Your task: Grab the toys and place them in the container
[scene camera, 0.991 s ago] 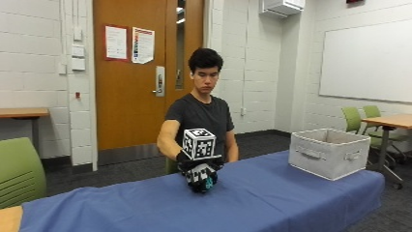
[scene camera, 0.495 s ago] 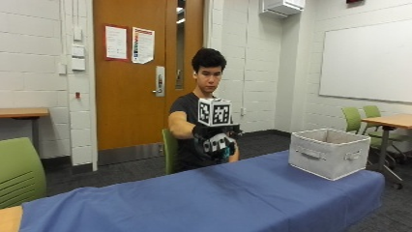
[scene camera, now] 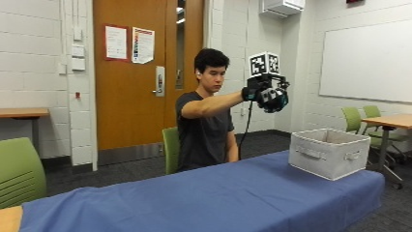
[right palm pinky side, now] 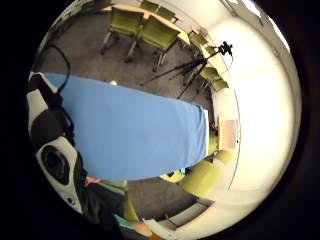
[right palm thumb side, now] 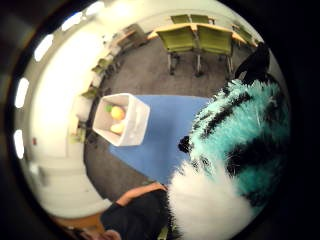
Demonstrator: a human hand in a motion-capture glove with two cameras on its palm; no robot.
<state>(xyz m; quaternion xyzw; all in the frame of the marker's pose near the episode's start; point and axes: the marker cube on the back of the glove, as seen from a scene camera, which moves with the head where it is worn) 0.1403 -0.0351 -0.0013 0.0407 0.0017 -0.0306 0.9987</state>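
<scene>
Toys: we see a teal, black and white plush point(right palm thumb side: 235, 150) gripped in the gloved right hand point(scene camera: 267, 94), raised upper right of centre above the blue table point(scene camera: 212, 198). At lower right the white container point(scene camera: 328, 152) holds yellow and green toys point(right palm thumb side: 116, 114).

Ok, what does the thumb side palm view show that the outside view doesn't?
Only the thumb side palm view looks down into the white container, where yellow and green toys already lie, and it shows the teal and black striped plush toy up close against the palm. Only the outside view shows the gloved right hand raised high, short of the container, gripping that toy. Both show the container on the blue tablecloth and green chairs.
</scene>
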